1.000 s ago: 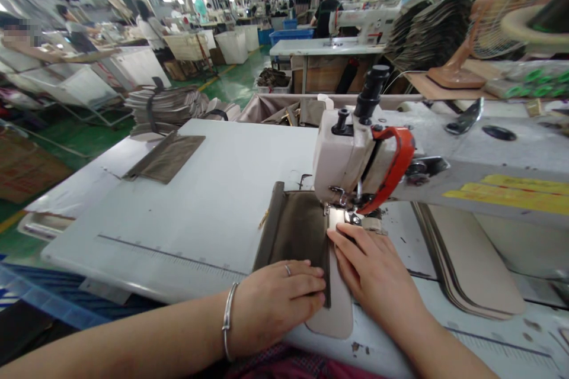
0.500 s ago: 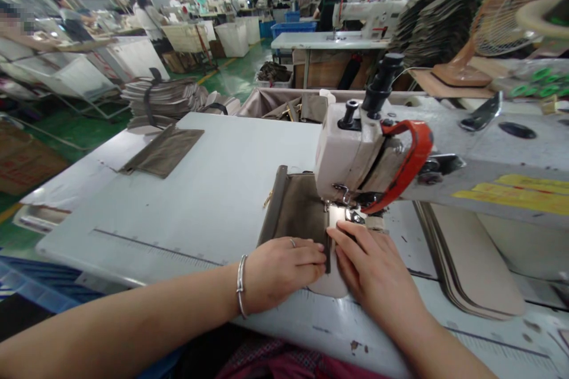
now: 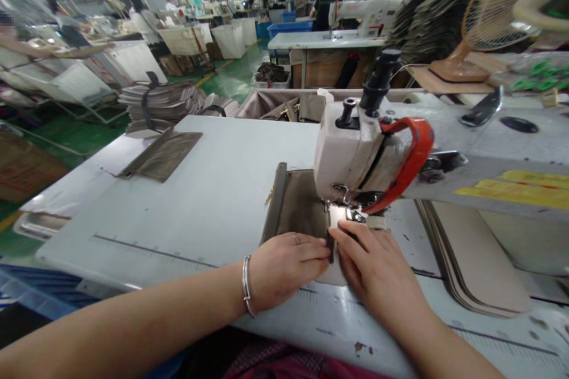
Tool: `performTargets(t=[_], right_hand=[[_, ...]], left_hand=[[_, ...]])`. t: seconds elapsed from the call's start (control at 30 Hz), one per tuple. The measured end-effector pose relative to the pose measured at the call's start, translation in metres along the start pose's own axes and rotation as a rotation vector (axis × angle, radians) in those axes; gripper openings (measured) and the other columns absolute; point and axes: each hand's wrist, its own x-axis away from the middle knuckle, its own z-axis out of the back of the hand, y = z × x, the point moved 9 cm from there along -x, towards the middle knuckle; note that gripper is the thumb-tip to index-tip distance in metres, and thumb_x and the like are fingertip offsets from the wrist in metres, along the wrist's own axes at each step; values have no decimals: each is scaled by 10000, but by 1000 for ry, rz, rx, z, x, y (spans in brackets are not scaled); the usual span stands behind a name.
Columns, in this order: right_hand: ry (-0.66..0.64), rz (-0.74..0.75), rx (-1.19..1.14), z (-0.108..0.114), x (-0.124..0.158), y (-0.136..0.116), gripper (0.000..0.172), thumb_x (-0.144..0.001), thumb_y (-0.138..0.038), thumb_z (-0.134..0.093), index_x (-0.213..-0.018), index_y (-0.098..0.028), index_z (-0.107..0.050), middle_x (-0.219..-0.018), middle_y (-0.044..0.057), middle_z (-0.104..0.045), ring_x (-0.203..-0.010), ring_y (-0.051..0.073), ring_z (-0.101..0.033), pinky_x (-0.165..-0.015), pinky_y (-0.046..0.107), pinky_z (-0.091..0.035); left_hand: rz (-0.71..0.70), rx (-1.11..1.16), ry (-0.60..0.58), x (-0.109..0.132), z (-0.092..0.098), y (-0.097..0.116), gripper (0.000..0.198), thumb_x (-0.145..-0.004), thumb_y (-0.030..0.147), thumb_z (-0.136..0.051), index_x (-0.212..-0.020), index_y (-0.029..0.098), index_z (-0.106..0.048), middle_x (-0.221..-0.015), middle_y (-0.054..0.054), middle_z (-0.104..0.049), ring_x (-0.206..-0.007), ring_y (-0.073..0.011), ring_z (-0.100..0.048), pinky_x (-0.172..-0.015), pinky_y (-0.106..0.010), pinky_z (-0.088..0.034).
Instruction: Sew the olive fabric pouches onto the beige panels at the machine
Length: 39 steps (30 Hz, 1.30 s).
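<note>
A dark brown fabric piece (image 3: pixel 302 204) with a rolled edge and a small gold zipper pull lies under the head of a sewing machine (image 3: pixel 340 151). A pale beige panel (image 3: pixel 334 274) shows beneath its right edge, close to the needle area. My left hand (image 3: pixel 291 269), with a ring and a silver bangle, is closed on the fabric's near right part, its fingers together and its thumb hidden. Lying over the panel just in front of the presser foot, my right hand (image 3: pixel 377 260) has its fingers stretched out. Its fingertips touch the work beside the left fingers.
Rounded beige panels (image 3: pixel 475 266) are stacked right of the machine. Another brown fabric piece (image 3: pixel 166 154) lies at the table's far left. Bundled panels (image 3: pixel 162 100) stand beyond it. A fabric-lined bin (image 3: pixel 262 103) is behind the table, and a fan (image 3: pixel 484 29) stands at back right.
The fabric and panel have moved slightly away from me, further under the machine head. My left hand has shifted a little forward and right with them; my right hand has barely moved.
</note>
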Motion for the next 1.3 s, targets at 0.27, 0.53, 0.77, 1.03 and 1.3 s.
performTargets(t=[0.27, 0.53, 0.77, 1.03, 1.3], right_hand=[[0, 8, 6, 0, -1, 0, 339, -955, -221, -463, -1289, -210, -516, -1286, 81, -533, -1077, 288, -489, -905, 457, -391], [2, 0, 11, -1, -1, 1, 354, -958, -222, -464, -1310, -206, -499, -1295, 74, -529, -1080, 282, -489, -912, 459, -379], [-9, 2, 13, -3, -1, 2, 363, -951, -204, -458, -1312, -195, -492, -1295, 79, -523, -1083, 296, -482, -895, 461, -381], [-17, -37, 27, -6, -4, 6, 386, -959, -217, -449, -1344, -212, -476, -1311, 68, -516, -1085, 296, -479, -904, 462, -377], [-25, -33, 53, -9, -3, 6, 428, -949, -211, -453, -1377, -219, -458, -1340, 61, -500, -1107, 295, -472, -911, 460, -375]], left_hand=[[23, -26, 24, -7, -1, -13, 252, -965, 166, -400, -1094, 99, -606, -1148, -74, -658, -1197, -152, -533, -1093, -274, -425], [34, -64, -3, -11, -6, -26, 208, -946, 138, -457, -1087, 83, -599, -1133, -90, -641, -1165, -168, -553, -1066, -289, -434], [119, -107, -40, -16, -7, -41, 201, -963, 191, -446, -1061, 145, -616, -1158, -58, -619, -1087, -181, -564, -980, -311, -488], [162, -104, -54, -23, -9, -57, 186, -965, 197, -447, -1018, 159, -622, -1076, -32, -613, -1012, -168, -557, -948, -305, -482], [185, -75, 13, -28, -8, -76, 185, -934, 166, -487, -1039, 167, -639, -1095, -35, -650, -1035, -163, -578, -972, -294, -463]])
